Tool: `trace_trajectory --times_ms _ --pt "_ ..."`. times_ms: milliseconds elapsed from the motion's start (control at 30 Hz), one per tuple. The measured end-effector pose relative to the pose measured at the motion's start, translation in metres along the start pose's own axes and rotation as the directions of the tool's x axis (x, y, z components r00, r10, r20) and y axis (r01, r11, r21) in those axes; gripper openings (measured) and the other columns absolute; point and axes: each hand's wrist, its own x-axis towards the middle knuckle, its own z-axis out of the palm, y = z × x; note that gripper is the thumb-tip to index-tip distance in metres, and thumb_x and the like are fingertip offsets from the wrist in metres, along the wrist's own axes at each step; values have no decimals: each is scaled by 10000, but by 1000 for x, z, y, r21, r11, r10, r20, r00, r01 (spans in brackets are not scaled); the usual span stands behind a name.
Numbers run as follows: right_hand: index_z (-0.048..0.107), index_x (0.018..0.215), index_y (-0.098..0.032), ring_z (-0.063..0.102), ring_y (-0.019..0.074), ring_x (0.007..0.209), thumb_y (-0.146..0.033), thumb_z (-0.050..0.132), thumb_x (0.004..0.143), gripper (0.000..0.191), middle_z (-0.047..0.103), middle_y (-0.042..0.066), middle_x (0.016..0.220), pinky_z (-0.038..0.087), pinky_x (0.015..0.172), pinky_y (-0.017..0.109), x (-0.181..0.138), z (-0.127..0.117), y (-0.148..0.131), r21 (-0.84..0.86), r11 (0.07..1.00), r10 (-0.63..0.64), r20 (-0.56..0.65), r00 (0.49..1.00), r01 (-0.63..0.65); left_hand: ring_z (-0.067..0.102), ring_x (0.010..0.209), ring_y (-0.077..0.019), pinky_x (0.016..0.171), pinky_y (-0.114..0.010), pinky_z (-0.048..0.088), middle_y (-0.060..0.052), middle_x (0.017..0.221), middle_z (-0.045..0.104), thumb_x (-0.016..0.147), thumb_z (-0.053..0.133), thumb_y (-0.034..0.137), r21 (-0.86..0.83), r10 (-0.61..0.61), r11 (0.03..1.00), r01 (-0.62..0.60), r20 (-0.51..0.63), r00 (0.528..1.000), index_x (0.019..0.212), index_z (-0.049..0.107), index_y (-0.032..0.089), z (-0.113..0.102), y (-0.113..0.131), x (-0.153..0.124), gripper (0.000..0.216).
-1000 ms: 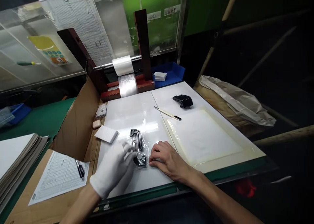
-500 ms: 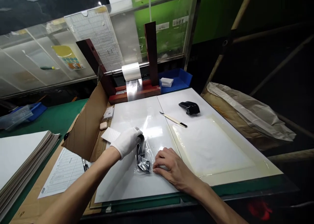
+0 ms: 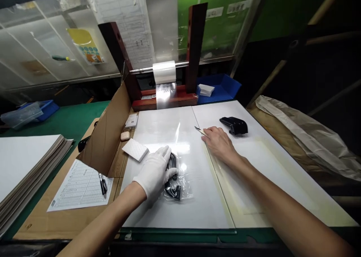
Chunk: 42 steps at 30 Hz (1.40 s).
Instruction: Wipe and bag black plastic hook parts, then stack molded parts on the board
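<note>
My left hand point(image 3: 155, 171), in a white glove, holds a curved black glossy part point(image 3: 172, 192) down on the glass sheet point(image 3: 158, 129), fingers along its upper end and thumb across it. Clear plastic film point(image 3: 184, 187) lies crinkled around that part. Bare and further to the right, my right hand point(image 3: 218, 142) has its fingers closed on a craft knife point(image 3: 199, 130). The knife's blade and a bit of its pale handle stick out to the left; the rest is hidden under the hand. Beyond it lies a second black part point(image 3: 235, 125), untouched.
A roll of clear film point(image 3: 164, 72) hangs on a dark red stand point(image 3: 194, 46) at the back, beside a blue tray point(image 3: 225, 88). On the left stand a cardboard flap point(image 3: 108, 133), a white pad point(image 3: 135, 149), a printed sheet point(image 3: 81, 185) and a pen point(image 3: 102, 185).
My right hand has moved up and right from beside the black part to the craft knife and closed on it. The left hand stays at the part, its thumb now over it. The view has shifted.
</note>
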Motion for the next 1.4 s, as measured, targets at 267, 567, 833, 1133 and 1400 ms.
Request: trace_trajectory --times_ms 267,567,833,1133,1400 --pt "650 1064 -172 657 187 835 -346 502 1018 233 697 63 996 516 806 360 7 -16 4 -45 995 94 72 993 -91 598 1260 -343 1027 -458 523 -188 1391 606 851 766 402 -71 -21 997 12 -134 991 1316 553 145 -4 -4 -3 572" --pt "702 1255 -349 667 232 1006 -473 514 1012 331 722 20 1142 493 817 329 50 -51 -60 -25 957 -273 263 925 289 454 1429 -289 1201 -419 366 -151 1535 496 917 673 387 -209 -58 978 -2 -279 959 1540 376 150 -58 -68 68 730" --pt "756 1084 -252 650 225 948 -184 547 976 245 700 45 1068 464 734 313 107 28 -111 -157 827 -496 246 833 539 460 1416 -351 1106 -405 451 -140 1509 524 709 822 379 -236 -2 972 -16 -75 997 1576 317 217 -28 -116 116 1017" --pt "773 967 -259 642 239 870 -203 541 931 242 703 31 1014 438 699 345 106 -9 -37 -215 860 -402 275 873 463 517 1314 -327 1101 -578 407 -134 1483 500 942 642 455 -262 -40 965 21 -67 997 1402 527 195 -12 -129 110 541" --pt "707 1214 -234 604 311 1088 -352 512 972 332 671 94 1208 455 917 452 66 -1 -33 -112 976 -173 100 980 184 609 1176 -291 982 -510 535 -111 1357 584 965 640 380 -263 -67 964 29 -138 988 1315 585 173 -20 -114 109 410"
